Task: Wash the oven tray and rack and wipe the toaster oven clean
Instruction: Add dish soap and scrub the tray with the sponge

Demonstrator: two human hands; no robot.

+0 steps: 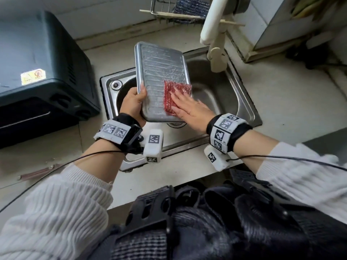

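Tray (159,72) of ribbed steel is held tilted over the sink (242,94), its near end low and its far end raised toward the wall, with its ribbed face turned up to the camera. Left hand (134,102) grips the tray's near left edge, thumb lying on the face and fingers curled round behind it. Right hand (189,107) lies flat with straight fingers on a red scrub pad (176,94), pressing it against the tray's near right part; the pad touches the metal and reaches the tray's right edge.

Both wrists carry black bands with white marker blocks, and a thin black cable runs from each along the white ribbed sleeves.

Oven (43,72), dark and boxy, stands on the counter (281,102) to the left of the sink, well apart from the tray, with a small yellow sticker on its top. White tap (216,34) rises at the far right of the basin, its spout just beside the tray's far right corner. Farther back, a wire rack (169,8) holds a dark cloth and a pair of chopsticks.
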